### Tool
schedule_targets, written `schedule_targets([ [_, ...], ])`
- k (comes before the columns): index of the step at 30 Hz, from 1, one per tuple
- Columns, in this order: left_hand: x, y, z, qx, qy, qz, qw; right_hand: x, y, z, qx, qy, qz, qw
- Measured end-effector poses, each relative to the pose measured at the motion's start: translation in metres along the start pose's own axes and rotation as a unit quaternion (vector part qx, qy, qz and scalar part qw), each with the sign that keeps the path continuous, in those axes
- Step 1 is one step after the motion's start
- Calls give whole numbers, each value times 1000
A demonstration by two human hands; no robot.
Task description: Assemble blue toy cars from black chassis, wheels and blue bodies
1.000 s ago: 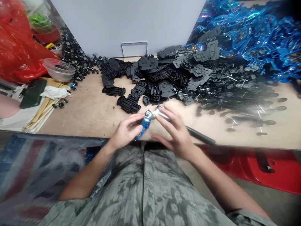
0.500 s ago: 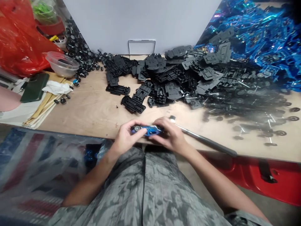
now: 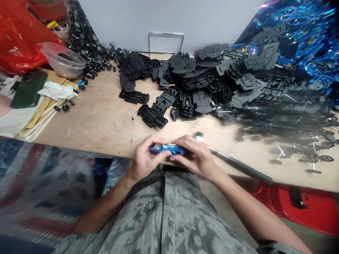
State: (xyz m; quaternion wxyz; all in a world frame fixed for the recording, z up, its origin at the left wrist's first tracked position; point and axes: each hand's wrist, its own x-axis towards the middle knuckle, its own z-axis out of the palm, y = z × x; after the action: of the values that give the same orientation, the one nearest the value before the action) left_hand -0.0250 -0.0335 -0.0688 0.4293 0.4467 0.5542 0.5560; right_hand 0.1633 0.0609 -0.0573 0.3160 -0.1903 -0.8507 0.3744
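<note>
A shiny blue toy car is held between both hands at the table's front edge, one wheel showing near its left end. My left hand is closed around that end, thumb along the near side. My right hand grips the other end, its fingers covering much of it. Just right of that hand lies a hammer-like tool with a metal shaft and a dark handle. Beyond the hands are heaped black plastic car bases.
Wheels on axles spread over the right side, with blue car shells piled behind. More small wheels lie at the back left beside a clear plastic bowl, a phone and papers. A red stool stands below the table edge.
The view has shifted slightly, so the things on the table appear displaced. Both hands still hold the toy car, which looks slightly tilted compared with before.
</note>
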Motion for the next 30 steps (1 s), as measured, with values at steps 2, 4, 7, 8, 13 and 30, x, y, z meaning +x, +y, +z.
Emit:
schedule_targets([
  [2, -1, -4, 0, 16, 4, 34, 999, 0, 0, 1, -1, 3, -1, 1000],
  [4, -1, -6, 0, 28, 3, 50, 998, 0, -1, 3, -6, 8, -1, 1000],
  [7, -1, -7, 0, 37, 5, 52, 998, -1, -2, 4, -9, 17, 2, 1000],
  [8, -1, -6, 0, 34, 5, 45, 998, -1, -2, 5, -6, 16, 4, 1000],
  [13, -1, -3, -1, 7, -1, -31, 999, -2, 0, 2, 4, 13, 15, 1000],
  [30, 1, 10, 2, 104, -9, 35, 994, -2, 5, 6, 44, 35, -21, 998],
])
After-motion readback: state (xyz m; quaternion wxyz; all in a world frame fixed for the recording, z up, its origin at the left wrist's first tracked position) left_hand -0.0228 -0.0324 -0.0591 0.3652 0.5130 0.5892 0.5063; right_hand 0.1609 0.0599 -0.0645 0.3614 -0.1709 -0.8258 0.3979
